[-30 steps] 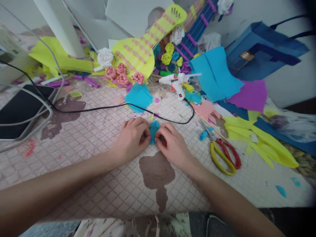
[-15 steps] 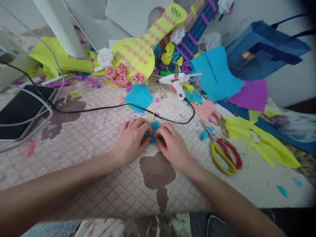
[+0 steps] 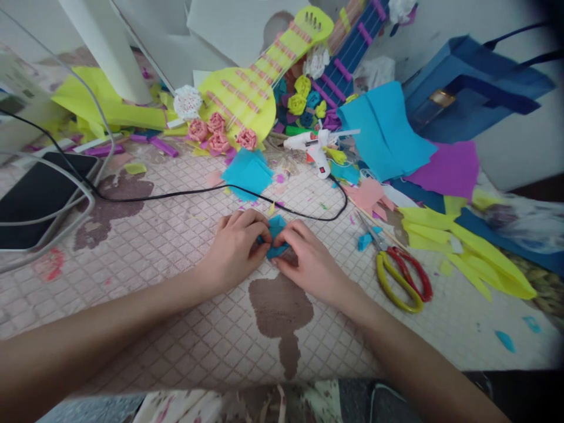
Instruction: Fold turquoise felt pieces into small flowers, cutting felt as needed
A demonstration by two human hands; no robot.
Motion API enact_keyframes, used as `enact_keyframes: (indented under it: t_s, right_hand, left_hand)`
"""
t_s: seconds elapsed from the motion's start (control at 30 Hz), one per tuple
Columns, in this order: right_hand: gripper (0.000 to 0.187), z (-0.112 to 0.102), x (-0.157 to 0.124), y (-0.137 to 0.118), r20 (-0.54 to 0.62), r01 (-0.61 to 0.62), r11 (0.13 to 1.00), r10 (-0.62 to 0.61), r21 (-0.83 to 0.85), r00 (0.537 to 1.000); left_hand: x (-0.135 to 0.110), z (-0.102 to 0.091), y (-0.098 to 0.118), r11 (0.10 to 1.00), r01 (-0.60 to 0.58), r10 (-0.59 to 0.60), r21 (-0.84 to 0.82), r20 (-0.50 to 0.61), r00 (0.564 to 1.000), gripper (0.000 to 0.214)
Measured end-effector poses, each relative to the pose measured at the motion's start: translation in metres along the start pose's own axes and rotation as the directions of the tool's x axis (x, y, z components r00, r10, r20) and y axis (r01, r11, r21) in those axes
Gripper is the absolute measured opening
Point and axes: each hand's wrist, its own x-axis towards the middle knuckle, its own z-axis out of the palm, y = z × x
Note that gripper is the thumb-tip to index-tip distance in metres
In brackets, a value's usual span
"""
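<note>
A small blue felt piece (image 3: 277,235) is pinched between both hands just above the quilted pink cloth (image 3: 176,247). My left hand (image 3: 235,249) curls its fingers around the piece's left side. My right hand (image 3: 308,261) grips its right and lower edge with thumb and fingertips. Most of the felt is hidden by the fingers.
Scissors with yellow and red handles (image 3: 399,276) lie to the right. A white glue gun (image 3: 315,144) stands behind, its black cord (image 3: 176,194) running left. Blue felt squares (image 3: 247,171), a yellow guitar cutout (image 3: 247,94), felt roses (image 3: 218,132), coloured felt sheets (image 3: 388,132) and a black tablet (image 3: 39,194) crowd the back.
The right hand has slid slightly down and back, turning the blue felt piece a little. The left hand stays nearly in place.
</note>
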Motion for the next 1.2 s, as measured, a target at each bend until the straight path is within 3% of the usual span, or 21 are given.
enact_keyframes:
  t_s: [0.37, 0.73, 1.0, 1.2]
  right_hand:
    - [0.011, -0.0035, -0.0002, 0.0014, 0.005, 0.022, 0.998, -0.022, 0.058, 1.000]
    - [0.012, 0.0042, 0.0000, 0.0005, -0.058, 0.007, 1.000, -0.007, -0.004, 0.998]
    - [0.010, 0.0036, -0.0019, 0.0008, -0.092, -0.033, 0.999, 0.035, 0.021, 0.995]
    - [0.015, -0.0031, -0.0011, 0.0045, -0.055, -0.024, 0.994, 0.030, 0.102, 0.998]
  left_hand:
    - [0.0023, -0.0048, -0.0014, 1.000, 0.002, 0.000, -0.017, 0.075, 0.997, 0.007]
    - [0.0038, -0.0081, -0.0055, 0.997, 0.022, -0.013, -0.077, 0.117, 0.993, 0.007]
    - [0.0017, -0.0069, -0.0049, 0.999, -0.008, 0.013, -0.051, 0.088, 0.996, 0.013]
    - [0.0027, -0.0079, -0.0044, 0.998, 0.000, 0.007, -0.065, 0.103, 0.995, 0.013]
